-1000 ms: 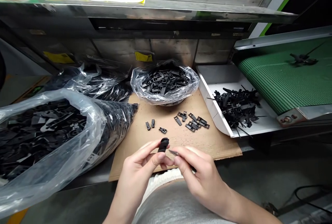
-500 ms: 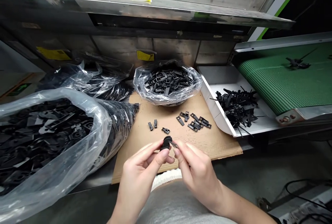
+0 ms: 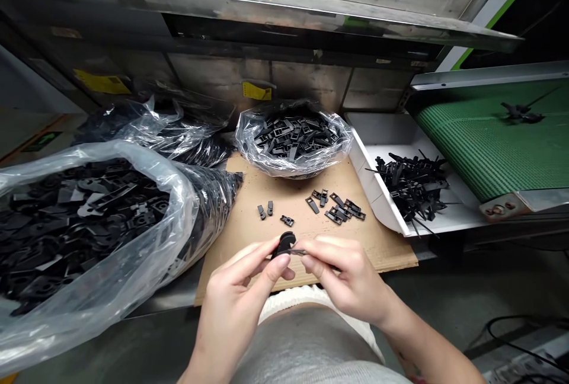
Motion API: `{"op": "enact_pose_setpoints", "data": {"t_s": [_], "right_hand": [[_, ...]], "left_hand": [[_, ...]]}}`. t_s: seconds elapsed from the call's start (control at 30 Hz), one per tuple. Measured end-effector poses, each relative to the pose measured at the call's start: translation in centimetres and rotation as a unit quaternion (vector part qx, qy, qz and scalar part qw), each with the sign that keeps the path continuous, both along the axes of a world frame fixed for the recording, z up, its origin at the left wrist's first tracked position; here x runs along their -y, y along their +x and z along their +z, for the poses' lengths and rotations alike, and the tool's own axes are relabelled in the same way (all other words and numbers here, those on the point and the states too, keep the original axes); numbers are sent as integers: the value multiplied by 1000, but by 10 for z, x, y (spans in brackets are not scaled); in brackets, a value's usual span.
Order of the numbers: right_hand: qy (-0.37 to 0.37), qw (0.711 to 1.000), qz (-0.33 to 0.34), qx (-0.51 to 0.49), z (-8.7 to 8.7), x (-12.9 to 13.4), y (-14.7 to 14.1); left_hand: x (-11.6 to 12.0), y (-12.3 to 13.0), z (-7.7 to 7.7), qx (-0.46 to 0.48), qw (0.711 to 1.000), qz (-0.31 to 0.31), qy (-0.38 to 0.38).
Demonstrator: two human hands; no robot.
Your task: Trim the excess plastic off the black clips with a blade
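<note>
Between thumb and fingers, my left hand grips a black plastic part with a rounded, hooked top. My right hand pinches a small thin dark piece, whose tip meets the black part. Its exact kind is too small to make out. Both hands are over the near edge of a cardboard sheet. Beyond them lie a few small black pieces and, to the right, a loose group of black rectangular clips.
A large clear bag of black parts stands at left, another bag behind it. A plastic-lined bowl of black clips sits at the back. On the right are a white tray of spiky black parts and a green conveyor belt.
My right hand has turned, so the thin piece now lies flatter against the black part. The left hand keeps its hold. The whole view has shifted slightly.
</note>
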State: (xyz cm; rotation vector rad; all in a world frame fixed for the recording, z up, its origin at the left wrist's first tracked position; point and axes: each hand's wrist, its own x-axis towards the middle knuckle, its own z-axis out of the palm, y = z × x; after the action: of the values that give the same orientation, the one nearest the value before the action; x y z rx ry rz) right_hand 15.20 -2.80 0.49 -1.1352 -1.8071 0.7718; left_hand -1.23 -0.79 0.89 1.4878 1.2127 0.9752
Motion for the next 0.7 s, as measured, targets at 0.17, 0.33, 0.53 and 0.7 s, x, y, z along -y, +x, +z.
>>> {"op": "enact_pose_setpoints", "data": {"t_s": [0.17,0.33,0.53,0.7], "right_hand": [[-58,983,-90,-146,-1,-9,5],[-55,980,-78,-173,0,-21,-3],[-56,958,-170,-223,-10,-17,6],[-141,966,-95,-193,-11,-15,6]], "left_hand": [[1,8,5,-4,999,10,-33],[2,13,2,-6,1000,8,-24],[1,16,-4,5,999,11,-38],[1,18,-4,34,997,14,-71]]}}
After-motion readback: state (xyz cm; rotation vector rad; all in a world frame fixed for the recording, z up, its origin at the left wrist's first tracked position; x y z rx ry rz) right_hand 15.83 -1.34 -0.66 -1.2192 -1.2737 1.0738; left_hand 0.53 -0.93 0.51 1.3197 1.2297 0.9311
